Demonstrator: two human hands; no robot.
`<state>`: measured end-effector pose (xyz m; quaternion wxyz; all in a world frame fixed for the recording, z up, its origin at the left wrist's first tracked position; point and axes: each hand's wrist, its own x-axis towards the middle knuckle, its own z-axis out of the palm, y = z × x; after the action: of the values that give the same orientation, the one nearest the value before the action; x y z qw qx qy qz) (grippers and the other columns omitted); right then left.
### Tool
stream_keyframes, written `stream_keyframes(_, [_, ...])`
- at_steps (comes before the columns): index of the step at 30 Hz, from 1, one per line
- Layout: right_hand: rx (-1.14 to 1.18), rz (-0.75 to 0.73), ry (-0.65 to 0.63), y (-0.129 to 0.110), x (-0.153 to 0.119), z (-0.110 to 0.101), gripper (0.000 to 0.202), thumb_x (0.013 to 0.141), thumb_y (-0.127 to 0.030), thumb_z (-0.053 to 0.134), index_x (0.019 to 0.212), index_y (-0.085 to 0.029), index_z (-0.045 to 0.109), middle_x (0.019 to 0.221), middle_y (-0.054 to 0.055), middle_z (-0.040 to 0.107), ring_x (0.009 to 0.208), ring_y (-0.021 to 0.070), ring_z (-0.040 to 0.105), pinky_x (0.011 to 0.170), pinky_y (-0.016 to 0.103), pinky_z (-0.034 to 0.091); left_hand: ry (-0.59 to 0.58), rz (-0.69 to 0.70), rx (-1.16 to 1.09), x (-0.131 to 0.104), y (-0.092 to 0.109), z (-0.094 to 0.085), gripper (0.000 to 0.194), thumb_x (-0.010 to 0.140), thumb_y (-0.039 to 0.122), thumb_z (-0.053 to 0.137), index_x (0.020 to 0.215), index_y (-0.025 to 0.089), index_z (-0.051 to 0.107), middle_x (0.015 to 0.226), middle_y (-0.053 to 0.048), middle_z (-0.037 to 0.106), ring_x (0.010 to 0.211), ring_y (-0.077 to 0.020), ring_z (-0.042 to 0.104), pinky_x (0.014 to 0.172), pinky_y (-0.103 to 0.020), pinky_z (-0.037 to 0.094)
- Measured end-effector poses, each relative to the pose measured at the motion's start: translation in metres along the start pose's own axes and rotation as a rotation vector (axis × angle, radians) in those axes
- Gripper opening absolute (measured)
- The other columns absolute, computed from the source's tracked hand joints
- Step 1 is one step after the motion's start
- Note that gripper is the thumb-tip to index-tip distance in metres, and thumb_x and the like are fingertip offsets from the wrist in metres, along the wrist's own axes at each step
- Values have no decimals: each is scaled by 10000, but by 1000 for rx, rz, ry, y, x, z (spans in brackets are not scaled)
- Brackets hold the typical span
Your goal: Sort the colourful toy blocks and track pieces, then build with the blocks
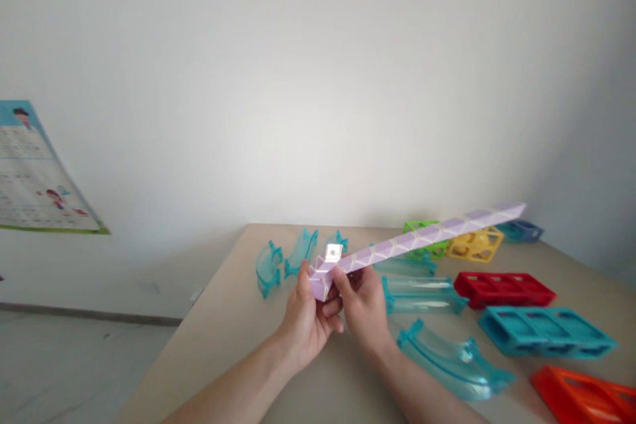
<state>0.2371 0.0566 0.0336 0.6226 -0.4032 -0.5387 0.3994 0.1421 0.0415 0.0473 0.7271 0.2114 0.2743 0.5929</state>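
A light purple and white snake puzzle (417,238) is held up above the table. Its long straight run of wedge segments slants up to the right, and its near end is bent into a short angle. My left hand (308,318) is closed around that bent end, thumb on its left side. Just right of the bend, my right hand (365,308) pinches the straight run, with the thumb on top. The two hands' fingertips meet under the puzzle, partly hidden. One segment face near the left thumb shines brightly.
On the table (218,331) lie clear teal track pieces (424,295), including a curved one (452,361). To the right are a red frame block (504,288), a teal one (546,331) and an orange one (591,394). Yellow (474,244) and green (422,232) blocks stand near the wall.
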Motion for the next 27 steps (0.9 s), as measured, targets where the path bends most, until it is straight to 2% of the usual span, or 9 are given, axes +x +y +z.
stream_keyframes(2, [-27,-72,-41,2,0,0,307,857,-419,598,1021,-163,555,765,59,669,676,199,655,587,288,519,24,-19,-29,1,2,0,468,880,557,446,783,124,596,523,39,461,359,-54,369,293,-168,436])
stream_keyframes(5, [-94,-116,-74,2,1,0,224,879,-389,574,954,-178,566,738,44,660,665,189,639,626,294,501,53,6,-42,2,4,0,504,881,575,425,752,116,588,526,30,472,357,-53,363,289,-168,426])
stream_keyframes(8, [-194,-133,-48,2,1,-1,185,874,-367,581,904,-184,584,750,49,673,689,201,642,649,302,480,86,60,-19,2,6,0,476,881,562,436,793,121,593,523,35,474,359,-60,371,297,-177,438])
stream_keyframes(12, [-310,-162,-17,3,1,-2,186,878,-358,567,798,-192,593,738,48,673,681,204,630,635,295,453,134,66,27,2,5,0,476,899,548,403,803,121,589,530,33,481,354,-59,366,301,-189,445])
stream_keyframes(16, [-205,-115,-53,3,1,-2,193,878,-378,569,863,-186,588,734,42,672,662,197,630,607,281,459,80,-68,40,5,8,-4,499,906,553,371,833,119,607,513,45,439,349,-62,350,306,-207,454])
stream_keyframes(19, [-125,-80,-27,1,3,0,224,856,-400,601,840,-178,586,721,43,671,651,195,628,599,279,467,17,-178,62,7,15,-8,541,894,585,347,803,122,611,522,36,446,354,-70,355,307,-227,456])
stream_keyframes(22, [-52,-92,4,-4,5,0,246,822,-414,645,819,-173,592,724,45,674,654,194,625,606,281,471,-33,-95,120,6,21,-8,544,873,601,380,880,117,629,550,21,476,396,-91,404,331,-238,474])
stream_keyframes(24, [-4,-61,9,-8,5,0,263,802,-425,663,808,-169,599,695,43,673,621,189,620,577,275,469,-64,20,175,4,22,-6,509,843,585,464,947,115,626,588,9,507,455,-110,457,358,-238,490])
stream_keyframes(27, [28,14,14,-14,5,0,296,769,-446,686,731,-165,600,578,21,631,528,170,584,505,256,441,-66,210,265,3,20,-5,385,788,499,606,936,144,603,660,-2,555,521,-122,508,374,-222,491])
